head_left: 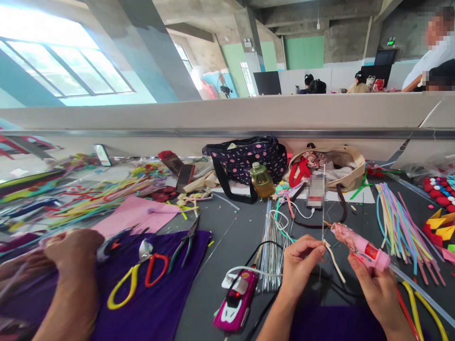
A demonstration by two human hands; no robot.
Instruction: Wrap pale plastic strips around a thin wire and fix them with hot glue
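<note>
Nearest, a thin wire (323, 222) is pinched upright by the left hand (300, 265); a pink glue gun (359, 246), wrapped in patterned film, is gripped by the right hand (373, 289).

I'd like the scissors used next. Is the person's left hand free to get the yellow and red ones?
Probably not at once: the left hand pinches a thin wire, and the scissors lie beside a co-worker's hand.

We see a glossy pink plastic glue gun (359, 247) and a thin bare metal wire (323, 213). The toy car (236, 301) is shiny magenta plastic, resting on a matt grey counter (231, 237). Soft purple cloth (159, 293) lies under metal scissors (138, 274) with smooth yellow and red plastic handles.
</note>
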